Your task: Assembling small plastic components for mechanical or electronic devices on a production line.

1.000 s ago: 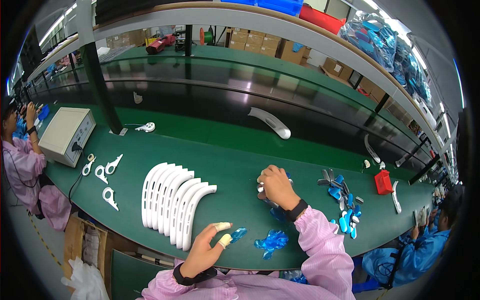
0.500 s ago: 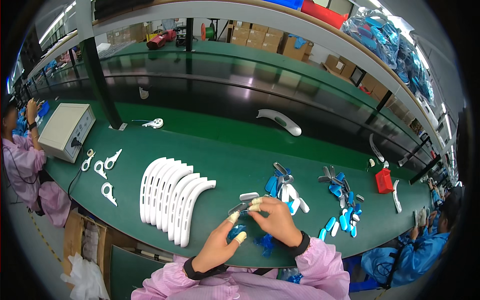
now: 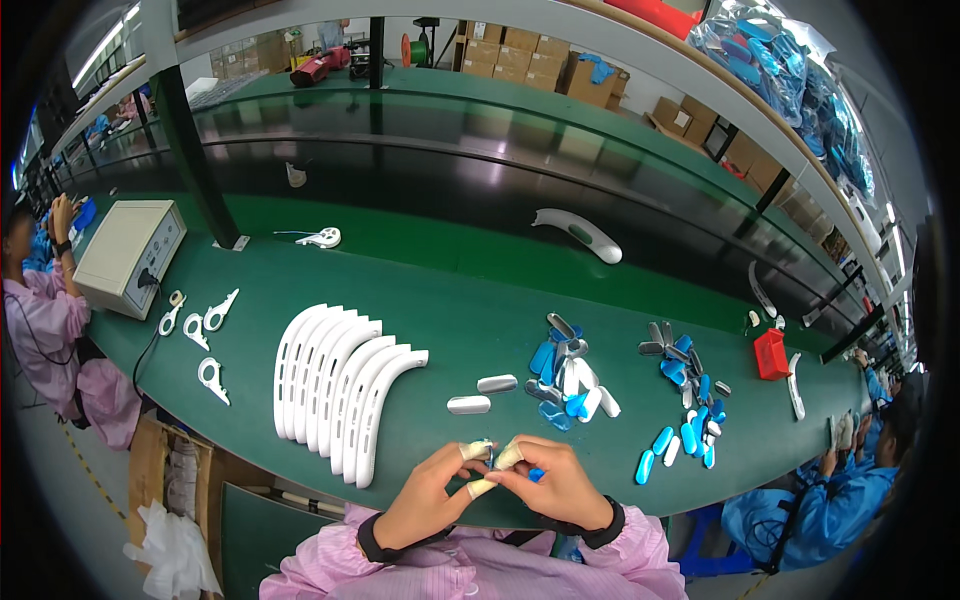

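At near edge of green bench (image 3: 420, 300), my left hand (image 3: 425, 505) & right hand (image 3: 560, 490) pinch a small blue piece (image 3: 488, 455) w/ taped fingertips (image 3: 473, 450), white curved shells (image 3: 340, 390) just left, cardboard boxes (image 3: 520, 55) stacked far back.

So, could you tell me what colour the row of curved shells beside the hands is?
White: the curved shells, clearest in the head view.
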Demonstrator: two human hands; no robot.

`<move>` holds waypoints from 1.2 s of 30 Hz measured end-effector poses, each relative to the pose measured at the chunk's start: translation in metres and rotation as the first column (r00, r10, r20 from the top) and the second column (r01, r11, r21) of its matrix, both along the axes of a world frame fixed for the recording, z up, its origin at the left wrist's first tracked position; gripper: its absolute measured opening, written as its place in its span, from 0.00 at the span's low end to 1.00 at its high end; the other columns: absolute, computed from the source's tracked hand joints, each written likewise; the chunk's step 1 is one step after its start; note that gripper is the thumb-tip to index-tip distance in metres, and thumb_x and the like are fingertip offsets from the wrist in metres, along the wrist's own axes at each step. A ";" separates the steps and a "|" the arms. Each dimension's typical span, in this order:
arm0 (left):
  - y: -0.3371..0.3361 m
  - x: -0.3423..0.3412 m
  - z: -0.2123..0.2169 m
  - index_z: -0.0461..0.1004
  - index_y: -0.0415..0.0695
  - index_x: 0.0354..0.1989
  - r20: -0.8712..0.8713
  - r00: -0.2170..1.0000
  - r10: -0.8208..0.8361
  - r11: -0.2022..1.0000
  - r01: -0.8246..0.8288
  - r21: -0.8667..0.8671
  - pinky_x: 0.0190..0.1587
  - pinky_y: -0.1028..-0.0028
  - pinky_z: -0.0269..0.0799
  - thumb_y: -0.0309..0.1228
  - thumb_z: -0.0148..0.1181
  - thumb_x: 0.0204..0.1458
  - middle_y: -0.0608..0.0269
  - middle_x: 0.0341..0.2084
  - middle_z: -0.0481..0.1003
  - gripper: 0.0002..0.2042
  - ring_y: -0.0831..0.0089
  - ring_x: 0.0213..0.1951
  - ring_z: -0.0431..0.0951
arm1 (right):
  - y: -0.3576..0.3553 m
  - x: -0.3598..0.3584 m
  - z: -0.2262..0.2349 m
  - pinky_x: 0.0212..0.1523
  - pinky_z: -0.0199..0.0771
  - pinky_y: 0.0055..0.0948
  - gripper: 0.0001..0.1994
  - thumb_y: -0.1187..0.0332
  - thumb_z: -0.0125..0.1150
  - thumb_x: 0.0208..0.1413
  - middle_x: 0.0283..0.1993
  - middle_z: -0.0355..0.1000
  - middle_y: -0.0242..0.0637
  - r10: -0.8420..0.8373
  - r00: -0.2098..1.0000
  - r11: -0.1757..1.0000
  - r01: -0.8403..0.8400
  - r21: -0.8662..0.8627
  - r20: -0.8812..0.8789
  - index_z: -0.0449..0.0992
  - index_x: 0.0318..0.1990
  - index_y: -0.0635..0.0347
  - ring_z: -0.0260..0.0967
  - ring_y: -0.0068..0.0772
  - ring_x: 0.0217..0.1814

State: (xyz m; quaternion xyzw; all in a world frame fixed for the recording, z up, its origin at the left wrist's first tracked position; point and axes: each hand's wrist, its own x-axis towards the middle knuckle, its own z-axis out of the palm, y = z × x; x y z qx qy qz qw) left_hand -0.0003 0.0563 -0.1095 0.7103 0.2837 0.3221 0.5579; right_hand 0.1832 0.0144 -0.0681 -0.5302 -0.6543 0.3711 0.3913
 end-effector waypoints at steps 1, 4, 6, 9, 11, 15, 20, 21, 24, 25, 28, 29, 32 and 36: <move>0.000 -0.001 0.002 0.66 0.38 0.55 -0.006 1.000 -0.012 1.000 0.012 0.007 0.40 0.73 0.71 0.25 0.61 0.51 0.57 0.37 0.73 0.22 0.69 0.39 0.76 | 0.000 0.001 0.000 0.21 0.55 0.24 0.07 0.73 0.65 0.50 0.23 0.61 0.33 0.016 1.000 1.000 -0.016 -0.020 -0.010 0.72 0.29 0.65 0.55 0.22 0.20; -0.001 -0.006 0.002 0.67 0.38 0.55 0.015 0.997 -0.080 0.996 0.081 -0.035 0.40 0.73 0.70 0.23 0.58 0.52 0.57 0.37 0.71 0.20 0.69 0.38 0.76 | -0.001 0.001 0.000 0.21 0.51 0.23 0.06 0.74 0.65 0.49 0.24 0.64 0.30 0.043 0.996 0.997 -0.048 -0.064 -0.076 0.74 0.30 0.65 0.53 0.20 0.21; -0.005 -0.006 -0.003 0.67 0.37 0.54 0.102 0.990 -0.096 0.988 0.108 -0.115 0.39 0.74 0.70 0.22 0.55 0.53 0.57 0.37 0.70 0.19 0.69 0.37 0.75 | -0.001 0.002 -0.001 0.21 0.53 0.22 0.06 0.75 0.65 0.48 0.25 0.64 0.31 0.036 0.998 0.997 -0.040 -0.070 -0.056 0.73 0.30 0.65 0.54 0.19 0.21; -0.002 -0.008 0.000 0.67 0.35 0.52 0.095 0.992 -0.088 0.980 0.104 -0.169 0.42 0.76 0.71 0.19 0.47 0.56 0.59 0.38 0.69 0.15 0.72 0.38 0.75 | -0.005 0.008 -0.006 0.21 0.56 0.20 0.05 0.76 0.64 0.49 0.25 0.64 0.30 -0.153 0.981 0.988 0.154 -0.002 -0.122 0.72 0.28 0.64 0.58 0.16 0.22; 0.000 -0.010 0.002 0.67 0.34 0.51 0.058 0.995 -0.075 0.984 0.083 -0.157 0.44 0.77 0.71 0.18 0.45 0.57 0.60 0.38 0.68 0.14 0.75 0.39 0.75 | -0.010 0.020 -0.008 0.23 0.63 0.20 0.05 0.80 0.63 0.46 0.25 0.67 0.31 -0.422 0.892 0.892 0.440 0.100 -0.159 0.73 0.28 0.61 0.63 0.19 0.22; 0.001 -0.011 -0.002 0.68 0.33 0.48 0.075 0.997 -0.011 0.981 0.026 -0.194 0.43 0.78 0.72 0.20 0.49 0.57 0.62 0.37 0.68 0.11 0.77 0.39 0.75 | -0.021 0.035 -0.021 0.30 0.69 0.28 0.08 0.76 0.66 0.40 0.32 0.71 0.36 -0.387 0.747 0.908 0.205 0.366 0.541 0.74 0.30 0.61 0.68 0.34 0.31; -0.003 -0.004 -0.010 0.71 0.32 0.46 0.149 0.987 0.060 0.970 -0.022 -0.241 0.36 0.79 0.73 0.21 0.55 0.56 0.58 0.35 0.73 0.10 0.75 0.36 0.79 | -0.026 0.033 -0.007 0.43 0.67 0.37 0.15 0.70 0.69 0.41 0.42 0.72 0.38 -0.118 0.641 0.987 -0.009 0.161 0.758 0.77 0.40 0.61 0.67 0.42 0.44; -0.004 -0.002 -0.010 0.71 0.32 0.44 0.158 0.986 0.061 0.960 -0.015 -0.279 0.36 0.80 0.74 0.21 0.55 0.55 0.58 0.35 0.74 0.10 0.75 0.36 0.79 | -0.022 0.030 0.006 0.44 0.68 0.37 0.16 0.70 0.70 0.40 0.42 0.73 0.38 -0.156 0.773 0.979 0.039 0.199 0.615 0.77 0.40 0.61 0.67 0.43 0.44; -0.004 0.000 -0.010 0.72 0.33 0.41 0.200 0.980 0.025 0.895 0.067 -0.441 0.35 0.80 0.74 0.21 0.58 0.54 0.59 0.32 0.77 0.08 0.76 0.35 0.79 | -0.011 0.016 0.024 0.47 0.68 0.33 0.16 0.72 0.70 0.42 0.42 0.74 0.38 -0.128 0.964 0.969 0.071 0.236 0.234 0.76 0.41 0.62 0.69 0.40 0.46; -0.003 0.000 -0.010 0.72 0.33 0.40 0.218 0.976 0.009 0.861 0.104 -0.498 0.35 0.80 0.74 0.21 0.59 0.53 0.59 0.31 0.78 0.07 0.76 0.35 0.79 | -0.010 0.017 0.019 0.47 0.68 0.33 0.14 0.73 0.69 0.44 0.41 0.74 0.38 -0.077 0.985 0.985 0.051 0.164 0.154 0.76 0.41 0.62 0.69 0.38 0.46; 0.001 -0.004 0.001 0.73 0.34 0.37 0.259 0.966 -0.018 0.810 0.166 -0.563 0.34 0.80 0.74 0.21 0.60 0.52 0.60 0.30 0.79 0.06 0.77 0.34 0.79 | -0.004 0.022 -0.008 0.48 0.68 0.29 0.07 0.77 0.60 0.53 0.40 0.73 0.38 -0.025 0.980 0.994 0.004 -0.107 -0.195 0.74 0.40 0.65 0.69 0.29 0.44; 0.002 -0.006 -0.002 0.73 0.34 0.36 0.268 0.963 -0.031 0.824 0.176 -0.538 0.33 0.80 0.74 0.20 0.61 0.52 0.59 0.30 0.79 0.05 0.77 0.34 0.79 | -0.003 0.022 -0.010 0.48 0.68 0.30 0.07 0.76 0.59 0.54 0.39 0.73 0.39 -0.072 0.936 0.976 -0.004 -0.216 -0.346 0.74 0.40 0.65 0.70 0.29 0.43; 0.005 -0.011 -0.011 0.73 0.33 0.32 0.317 0.944 -0.087 0.859 0.232 -0.457 0.33 0.78 0.75 0.19 0.62 0.49 0.56 0.30 0.78 0.04 0.75 0.32 0.79 | 0.001 0.013 -0.024 0.48 0.69 0.31 0.06 0.73 0.54 0.59 0.38 0.73 0.39 -0.212 0.698 0.899 -0.135 -0.416 -0.684 0.71 0.41 0.67 0.71 0.31 0.42; 0.004 -0.005 -0.009 0.73 0.33 0.29 0.539 0.840 -0.069 0.841 0.339 -0.421 0.32 0.78 0.75 0.17 0.62 0.48 0.54 0.30 0.78 0.03 0.74 0.30 0.79 | 0.005 0.001 -0.042 0.43 0.68 0.33 0.08 0.69 0.51 0.61 0.36 0.72 0.39 -0.270 0.328 0.797 -0.451 -0.401 -0.905 0.71 0.39 0.64 0.70 0.33 0.40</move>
